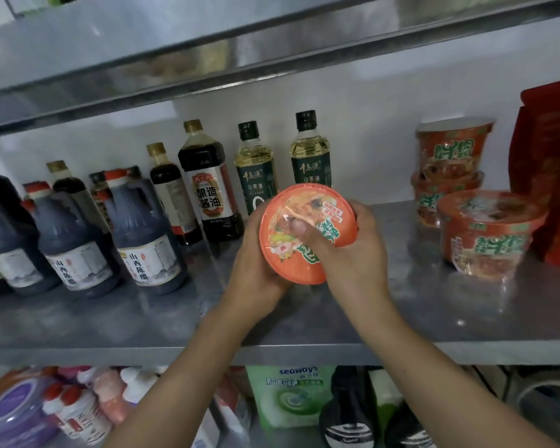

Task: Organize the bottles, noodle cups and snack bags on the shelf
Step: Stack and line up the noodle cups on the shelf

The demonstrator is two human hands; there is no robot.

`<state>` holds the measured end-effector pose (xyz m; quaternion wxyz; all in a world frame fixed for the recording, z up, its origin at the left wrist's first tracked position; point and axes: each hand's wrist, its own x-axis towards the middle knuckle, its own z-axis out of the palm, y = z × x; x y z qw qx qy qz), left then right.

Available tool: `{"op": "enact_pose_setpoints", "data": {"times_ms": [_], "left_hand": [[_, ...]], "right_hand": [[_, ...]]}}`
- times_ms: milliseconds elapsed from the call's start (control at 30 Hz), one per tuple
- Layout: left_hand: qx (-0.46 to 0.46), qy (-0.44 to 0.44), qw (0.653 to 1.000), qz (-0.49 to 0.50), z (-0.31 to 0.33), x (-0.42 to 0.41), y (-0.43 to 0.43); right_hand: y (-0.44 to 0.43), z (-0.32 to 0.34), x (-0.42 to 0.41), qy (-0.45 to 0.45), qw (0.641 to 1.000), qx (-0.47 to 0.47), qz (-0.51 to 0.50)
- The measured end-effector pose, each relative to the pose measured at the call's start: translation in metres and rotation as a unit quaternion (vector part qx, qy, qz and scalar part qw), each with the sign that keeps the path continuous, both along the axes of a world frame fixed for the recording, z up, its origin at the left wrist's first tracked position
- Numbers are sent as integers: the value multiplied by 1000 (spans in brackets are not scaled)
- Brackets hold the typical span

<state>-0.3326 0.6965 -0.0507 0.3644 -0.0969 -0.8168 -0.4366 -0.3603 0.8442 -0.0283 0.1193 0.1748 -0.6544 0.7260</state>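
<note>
Holding an orange noodle cup (304, 232) in both hands above the middle of the steel shelf (401, 315).

I see my left hand (256, 270) cupping its underside and my right hand (353, 253) closed over the rim, thumb on the lid; the cup tilts, lid facing me, between the oil bottles (283, 163) and the stacked cups (466, 202).

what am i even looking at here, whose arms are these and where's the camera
There is no machine here. A person wears a wide-angle camera on their head, so you look forward and down along their own bare arms. Both hands, the left hand and the right hand, hold one orange noodle cup, its lid tipped toward the camera, above a metal shelf. On the shelf, dark vinegar jugs, soy sauce bottles and two oil bottles stand at the left and middle; three more noodle cups sit at the right, two of them stacked.
</note>
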Motion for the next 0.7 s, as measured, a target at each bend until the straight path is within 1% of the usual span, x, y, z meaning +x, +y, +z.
{"op": "enact_pose_setpoints", "data": {"times_ms": [67, 100, 133, 167, 200, 233, 267, 300, 333, 367, 400, 500, 633, 700], "left_hand": [[-11, -5, 1000, -5, 3, 1, 1], [-15, -20, 1000, -1, 6, 2, 5], [3, -53, 999, 0, 10, 5, 9], [53, -93, 994, -11, 15, 10, 14], [146, -140, 978, -42, 24, 16, 20], [264, -198, 939, -96, 33, 18, 23], [377, -264, 873, -160, 41, 20, 24], [465, -307, 803, -210, 47, 21, 22], [521, -324, 751, -244, 52, 21, 20], [555, -328, 718, -262, 55, 20, 17], [574, -330, 696, -278, 58, 20, 16], [606, -337, 649, -313, 60, 19, 19], [626, -343, 623, -320, 60, 21, 17], [627, -350, 613, -328, 59, 23, 13]], "right_hand": [[2, 2, -6, -2, 999, -40, -21], [4, 3, -11, -11, 997, -67, -21], [7, 4, -15, -32, 995, -98, -4], [11, 6, -16, -64, 989, -128, 32], [14, 9, -18, -86, 983, -145, 71], [17, 11, -18, -94, 980, -142, 103], [19, 12, -17, -88, 981, -124, 118], [20, 12, -15, -81, 984, -105, 122], [20, 12, -13, -74, 986, -90, 118], [19, 13, -10, -69, 988, -81, 115], [18, 14, -8, -60, 989, -78, 110], [11, 18, 0, -12, 994, -79, 72], [-4, 18, 9, 47, 999, -23, 1], [-10, 17, 13, 45, 999, -4, -17]]}}
